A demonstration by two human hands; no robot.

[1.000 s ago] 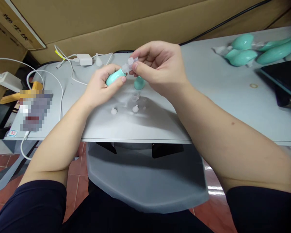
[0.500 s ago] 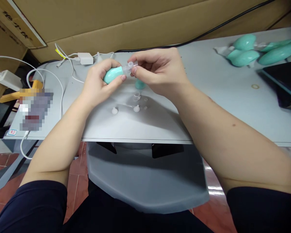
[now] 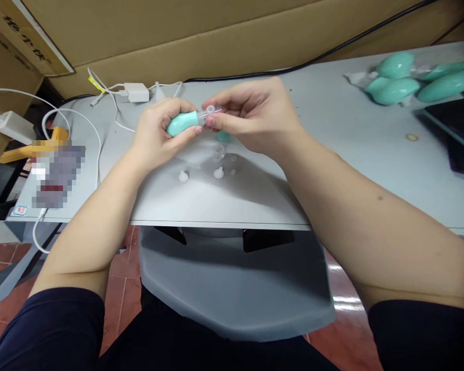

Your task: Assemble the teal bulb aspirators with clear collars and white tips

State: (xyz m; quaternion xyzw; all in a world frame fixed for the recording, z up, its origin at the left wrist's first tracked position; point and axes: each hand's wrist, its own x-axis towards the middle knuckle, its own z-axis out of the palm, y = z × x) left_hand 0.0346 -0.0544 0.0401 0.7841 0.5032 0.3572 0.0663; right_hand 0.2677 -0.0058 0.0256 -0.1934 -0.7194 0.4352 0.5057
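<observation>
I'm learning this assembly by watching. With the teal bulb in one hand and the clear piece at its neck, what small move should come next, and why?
Probably press the clear cap further onto the neck of the teal bulb. The left hand grips the bulb, the right hand pinches the cap at its mouth, and the two parts meet; whether it is fully seated cannot be seen.
</observation>
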